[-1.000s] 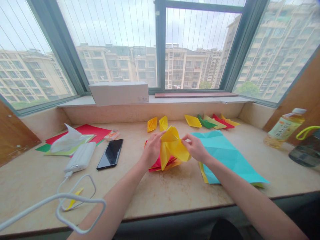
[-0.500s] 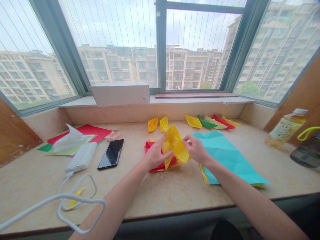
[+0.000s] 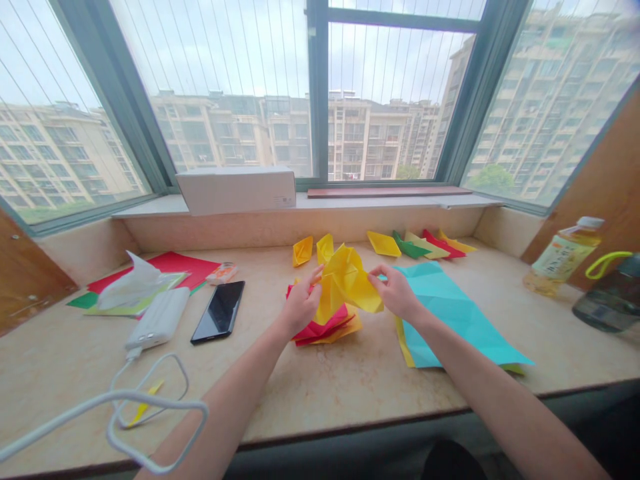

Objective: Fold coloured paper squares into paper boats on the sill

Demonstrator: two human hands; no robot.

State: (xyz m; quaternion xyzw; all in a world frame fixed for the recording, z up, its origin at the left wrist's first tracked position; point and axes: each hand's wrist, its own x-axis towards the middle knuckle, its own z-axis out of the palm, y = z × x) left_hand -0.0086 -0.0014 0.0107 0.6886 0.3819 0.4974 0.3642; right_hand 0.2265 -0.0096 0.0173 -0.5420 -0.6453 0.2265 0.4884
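Both the left hand and right hand pinch the yellow paper between them, and gentle pulls should stop rips.

Phone L of paper pile, sheets R, box bhd.

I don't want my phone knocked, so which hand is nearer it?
Left. The left hand is right of the phone; the right hand is farther right, across the held yellow paper.
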